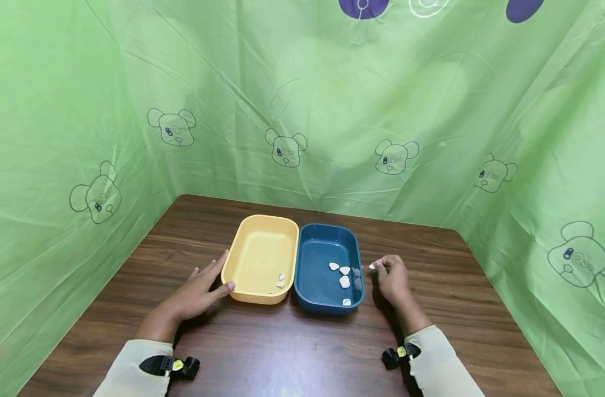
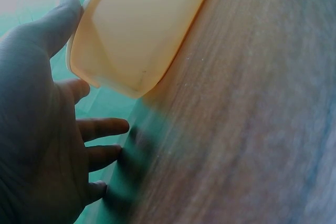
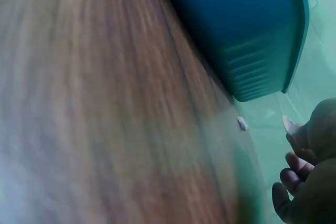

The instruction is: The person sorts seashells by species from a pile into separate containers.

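My left hand (image 1: pixel 195 295) touches the near left corner of a yellow tray (image 1: pixel 228 264), thumb at its rim and fingers spread along its outer side. In the left wrist view the thumb lies against the tray's rim (image 2: pixel 69 56). My right hand (image 1: pixel 394 281) pinches a small white stone (image 1: pixel 372 266) between thumb and fingertips, just right of a blue tray (image 1: pixel 327 309). The right wrist view shows the pinched stone (image 3: pixel 288 125) beside the tray; another pale stone (image 3: pixel 242 124) lies on the table. Several white stones (image 1: pixel 344 282) are in the blue tray, two smaller pieces (image 1: pixel 280 284) in the yellow one.
Both trays stand side by side, walls nearly touching, on a dark brown wooden table (image 1: pixel 282 353). A green curtain (image 1: pixel 332 110) with bear outlines hangs behind the table and along both sides. Black camera straps (image 1: pixel 156 365) sit at both wrists.
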A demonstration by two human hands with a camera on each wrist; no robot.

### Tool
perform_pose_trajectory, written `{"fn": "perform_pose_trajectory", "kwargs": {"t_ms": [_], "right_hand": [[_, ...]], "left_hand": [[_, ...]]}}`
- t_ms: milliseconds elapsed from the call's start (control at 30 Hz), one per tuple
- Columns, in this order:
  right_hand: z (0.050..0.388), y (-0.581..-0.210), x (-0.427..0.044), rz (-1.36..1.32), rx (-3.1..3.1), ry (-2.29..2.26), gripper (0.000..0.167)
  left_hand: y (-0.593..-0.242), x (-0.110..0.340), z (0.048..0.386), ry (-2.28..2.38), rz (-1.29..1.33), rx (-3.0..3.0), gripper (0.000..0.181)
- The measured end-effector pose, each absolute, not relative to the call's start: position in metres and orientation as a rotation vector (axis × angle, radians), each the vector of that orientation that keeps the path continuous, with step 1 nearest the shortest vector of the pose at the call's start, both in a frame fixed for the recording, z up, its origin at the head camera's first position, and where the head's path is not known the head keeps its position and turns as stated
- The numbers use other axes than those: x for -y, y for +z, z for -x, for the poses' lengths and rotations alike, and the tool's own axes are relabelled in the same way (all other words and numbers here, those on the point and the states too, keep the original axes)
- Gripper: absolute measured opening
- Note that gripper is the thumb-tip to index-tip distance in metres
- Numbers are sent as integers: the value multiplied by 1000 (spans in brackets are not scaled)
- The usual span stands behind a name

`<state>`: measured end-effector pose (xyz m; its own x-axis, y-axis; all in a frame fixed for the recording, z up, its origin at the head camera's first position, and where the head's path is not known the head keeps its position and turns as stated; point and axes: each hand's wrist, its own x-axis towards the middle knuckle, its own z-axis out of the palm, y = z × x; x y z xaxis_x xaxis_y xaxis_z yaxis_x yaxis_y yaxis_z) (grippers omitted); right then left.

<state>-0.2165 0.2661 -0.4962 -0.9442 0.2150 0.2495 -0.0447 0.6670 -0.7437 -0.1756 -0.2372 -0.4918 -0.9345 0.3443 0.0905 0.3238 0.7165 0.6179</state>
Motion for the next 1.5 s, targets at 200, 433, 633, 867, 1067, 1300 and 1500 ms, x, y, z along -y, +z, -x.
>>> {"fn": "perform_pose_trajectory", "kwargs": {"t_ms": [200,433,633,867,1067,1300,1500], "right_hand": [[216,-489,-264,89,2510,1119,20],[218,-483,-261,13,2438,1175,15],[219,-477,-261,-37,2308,1256,9],[220,-463,-262,-28,2220,1385,11],[219,-449,-253,-48,2169,1452,11],[215,-436,-232,-26,2119,1559,12],[213,-428,-216,-39,2080,1605,16]], "left_hand": [[-493,237,175,1025,-561,-2884,85],[-493,237,174,1037,-561,-2882,85],[-494,237,174,1033,-560,-2880,85],[-492,237,177,1024,-566,-2879,86],[-491,237,176,1030,-564,-2873,85],[-493,237,176,1021,-575,-2886,85],[-493,237,176,1026,-581,-2890,85]]}}
